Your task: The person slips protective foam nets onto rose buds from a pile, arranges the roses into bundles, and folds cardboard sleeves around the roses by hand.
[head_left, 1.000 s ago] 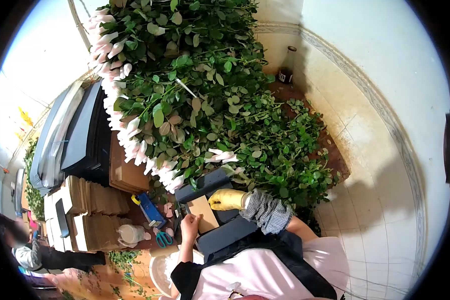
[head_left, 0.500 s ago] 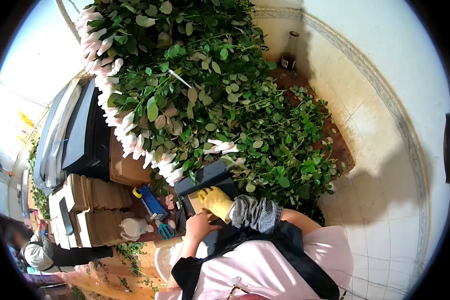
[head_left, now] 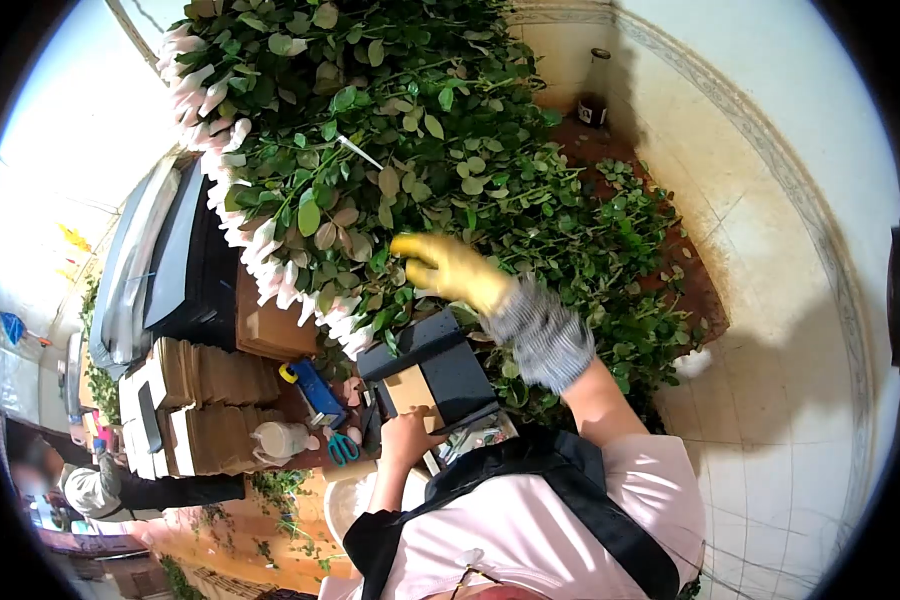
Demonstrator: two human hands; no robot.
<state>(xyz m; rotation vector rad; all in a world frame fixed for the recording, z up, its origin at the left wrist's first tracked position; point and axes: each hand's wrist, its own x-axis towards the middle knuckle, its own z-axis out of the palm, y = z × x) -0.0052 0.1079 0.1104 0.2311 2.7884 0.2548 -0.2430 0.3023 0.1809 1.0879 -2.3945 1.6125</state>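
My left hand, bare, grips the near edge of a brown cardboard piece, thumb out to the side. That cardboard lies on a black board with a raised black strip along its far side. My right hand, in a yellow glove and grey checked sleeve, is raised in front of the pile of leafy rose stems. Its fingers are apart with nothing between them, slightly blurred. Roses with heads in pale pink sleeves line the pile's left side.
Left of the board are teal scissors, a blue tape dispenser, a white jug and stacked cardboard. Black sheets stand behind. A bottle stands in the far corner. Another person is at far left.
My gloved right hand has lifted off the cardboard and moved up and away toward the rose pile, uncovering the board. My left hand stays at the cardboard's near edge.
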